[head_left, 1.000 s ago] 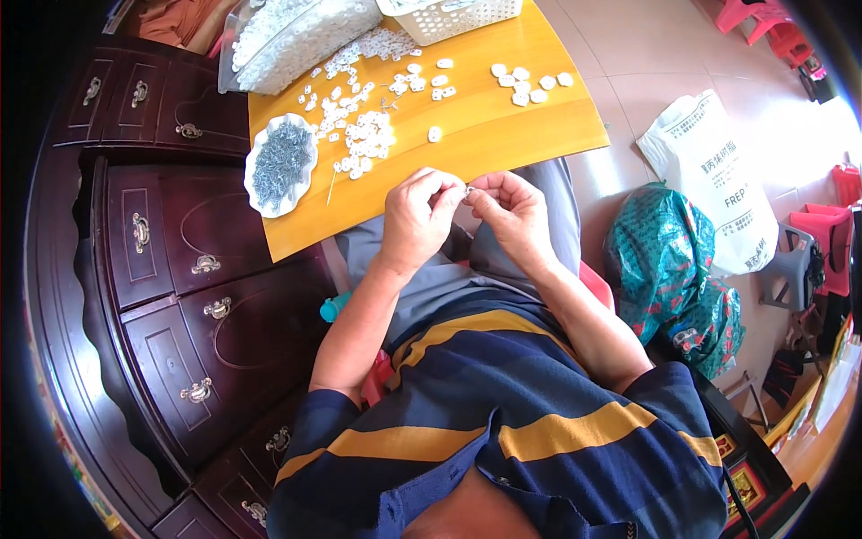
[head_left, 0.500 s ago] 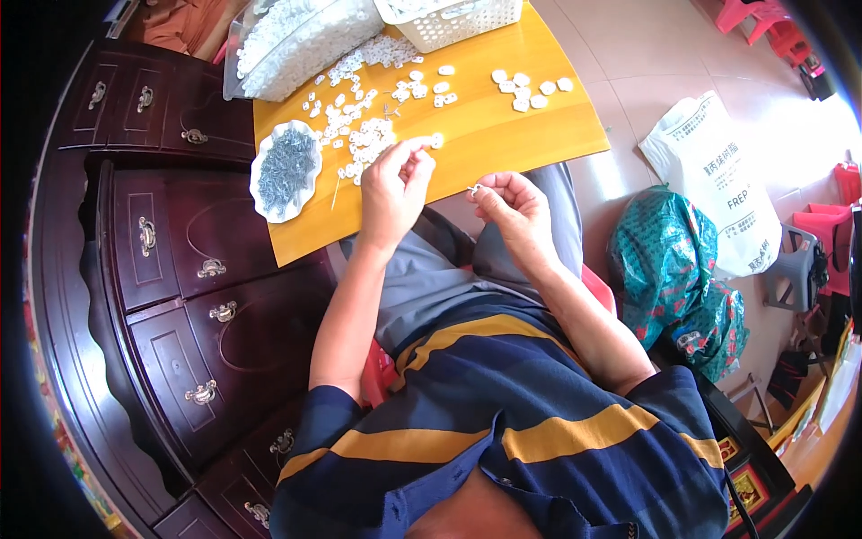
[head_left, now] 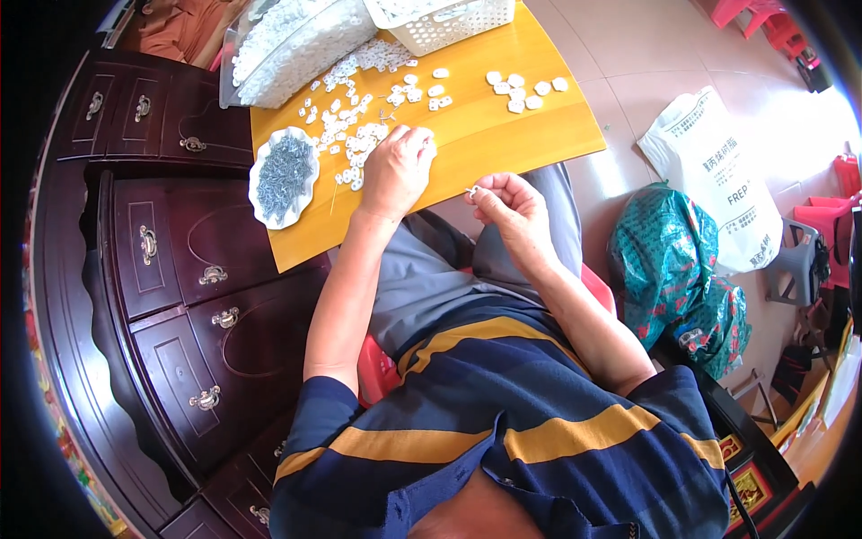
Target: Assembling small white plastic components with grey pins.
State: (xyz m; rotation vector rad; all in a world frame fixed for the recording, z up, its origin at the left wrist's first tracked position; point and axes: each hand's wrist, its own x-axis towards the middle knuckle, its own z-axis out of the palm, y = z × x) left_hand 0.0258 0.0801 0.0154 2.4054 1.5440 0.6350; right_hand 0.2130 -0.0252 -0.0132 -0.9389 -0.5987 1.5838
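Observation:
Over the near edge of the yellow table, my left hand is closed with its fingers curled in, and what they hold, if anything, is hidden. To the right, past the table edge and above my lap, my right hand pinches a small white plastic piece between thumb and forefinger. Beside my left hand lies a loose pile of small white plastic pieces. A white scalloped dish at the table's left edge holds many small grey metal pins or nails.
A clear bin heaped with white pieces and a white perforated basket stand at the back. Several larger white pieces lie at the right. Dark drawers stand left; a green bag and white sack lie right.
My left hand has drawn its extended forefinger in and closed. The white piece that was at that fingertip is no longer visible. My right hand has hardly moved.

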